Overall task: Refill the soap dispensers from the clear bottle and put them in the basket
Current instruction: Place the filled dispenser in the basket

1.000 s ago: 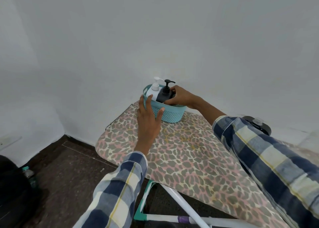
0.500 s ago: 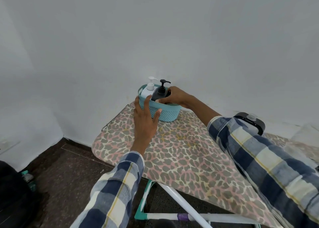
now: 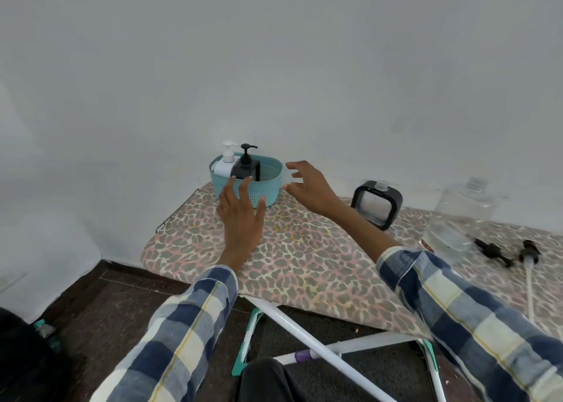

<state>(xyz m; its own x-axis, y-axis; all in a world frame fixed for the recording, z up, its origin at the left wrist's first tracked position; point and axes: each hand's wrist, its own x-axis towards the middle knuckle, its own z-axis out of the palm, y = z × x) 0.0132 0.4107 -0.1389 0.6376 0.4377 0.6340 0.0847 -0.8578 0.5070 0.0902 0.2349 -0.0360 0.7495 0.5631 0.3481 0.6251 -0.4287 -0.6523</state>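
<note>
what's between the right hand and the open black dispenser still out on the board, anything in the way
Nothing visible. The right hand hangs open beside the basket, and the black dispenser stands uncapped to its right on the ironing board, with only bare cover between them. The clear bottle stands further right, beyond it.

Your basket (image 3: 262, 192) is sitting at the far left end of the surface (image 3: 304, 249), close against the wall (image 3: 274, 66). Two dispensers are standing inside it at its left: one (image 3: 224, 164) leftmost, the other (image 3: 246, 170) just to its right. Your left hand (image 3: 242, 215) is lying before the basket, fingertips at its front wall. Your right hand (image 3: 307, 188) is hovering just right of the basket. Farther right, a third dispenser (image 3: 376, 205) is standing, then the bottle (image 3: 457, 219), with two pump heads (image 3: 490, 251) (image 3: 530, 254) lying beside it.
</note>
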